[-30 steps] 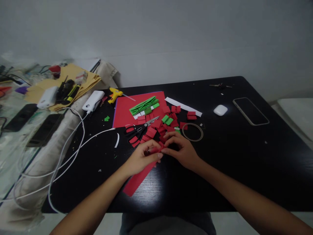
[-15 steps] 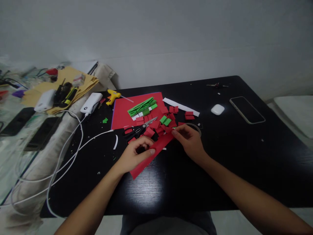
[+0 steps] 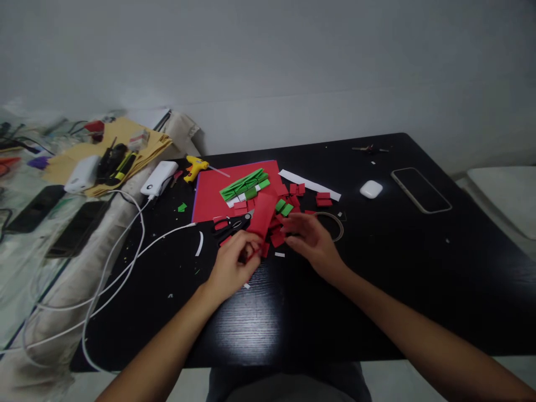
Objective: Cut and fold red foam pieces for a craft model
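Note:
A red paper strip (image 3: pixel 262 215) is pinched at its lower end in my left hand (image 3: pixel 235 262) and slants up over the pile. My right hand (image 3: pixel 312 245) is beside the pile with its fingers apart, holding nothing. Folded red pieces (image 3: pixel 277 237) and a green folded piece (image 3: pixel 284 207) lie between and beyond my hands. Black scissors (image 3: pixel 229 224) are partly covered by the strip. Behind them a pleated green paper (image 3: pixel 244 185) rests on a red sheet (image 3: pixel 205 195). Next to my right hand is a tape roll (image 3: pixel 340 230).
A yellow glue gun (image 3: pixel 196 167), a white power bank (image 3: pixel 159 177) and cables are at the left. A white strip (image 3: pixel 310 185) lies behind the pile. Toward the right are a white case (image 3: pixel 371 189), a phone (image 3: pixel 421 190) and keys (image 3: pixel 371 149).
The red strip has swung from slanting low across both hands to pointing away over the pile. My right hand has let go of it and opened. The view has shifted slightly.

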